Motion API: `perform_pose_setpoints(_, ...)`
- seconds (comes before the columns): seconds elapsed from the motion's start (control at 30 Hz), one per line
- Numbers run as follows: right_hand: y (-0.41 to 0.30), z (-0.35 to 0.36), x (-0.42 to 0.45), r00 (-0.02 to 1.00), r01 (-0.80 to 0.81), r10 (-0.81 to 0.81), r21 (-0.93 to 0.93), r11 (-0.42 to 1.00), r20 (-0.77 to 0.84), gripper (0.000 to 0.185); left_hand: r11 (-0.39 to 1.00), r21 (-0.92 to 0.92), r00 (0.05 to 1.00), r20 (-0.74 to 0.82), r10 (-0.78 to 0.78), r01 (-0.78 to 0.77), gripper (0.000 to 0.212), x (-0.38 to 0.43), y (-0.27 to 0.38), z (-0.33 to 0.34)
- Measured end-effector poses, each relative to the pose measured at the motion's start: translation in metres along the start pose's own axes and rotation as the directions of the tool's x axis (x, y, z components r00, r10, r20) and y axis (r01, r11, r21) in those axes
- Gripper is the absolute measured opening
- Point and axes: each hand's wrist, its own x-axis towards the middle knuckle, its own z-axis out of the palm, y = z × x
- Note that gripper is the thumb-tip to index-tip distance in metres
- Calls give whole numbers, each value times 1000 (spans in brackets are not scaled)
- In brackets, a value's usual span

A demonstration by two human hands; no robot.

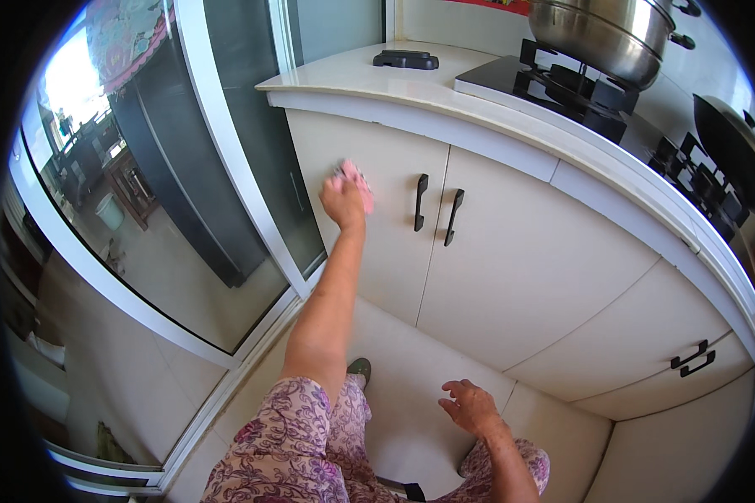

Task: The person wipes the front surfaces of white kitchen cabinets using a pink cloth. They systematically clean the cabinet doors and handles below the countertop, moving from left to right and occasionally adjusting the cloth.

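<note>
My left hand grips a pink cloth and presses it against the leftmost cream cabinet door, left of its black handle. Part of the cloth is hidden under the fingers. My right hand hangs over the floor in front of my knee, fingers loosely bent and apart, with nothing in it. To the right of the first door is a second cabinet door with a matching black handle.
A sliding glass door with a white frame stands at the left. Above the cabinets, the pale countertop carries a black object and a gas stove. A steel steamer pot and a lidded wok sit on the burners.
</note>
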Motion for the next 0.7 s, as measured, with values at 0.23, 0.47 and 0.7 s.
perform_pose_setpoints(0.23,-8,-2,-7,998,60,-60,-64,996,15,33,806,-169,820,-196,537,-568,13,-10,126,-11)
perform_pose_setpoints(0.47,8,-4,-4,1000,-1,2,-94,996,10,34,754,-270,793,-69,606,-599,19,-104,179,-15)
perform_pose_setpoints(0.7,4,-4,2,999,-29,33,-151,988,22,35,729,-308,765,8,644,-611,14,-27,142,-37)
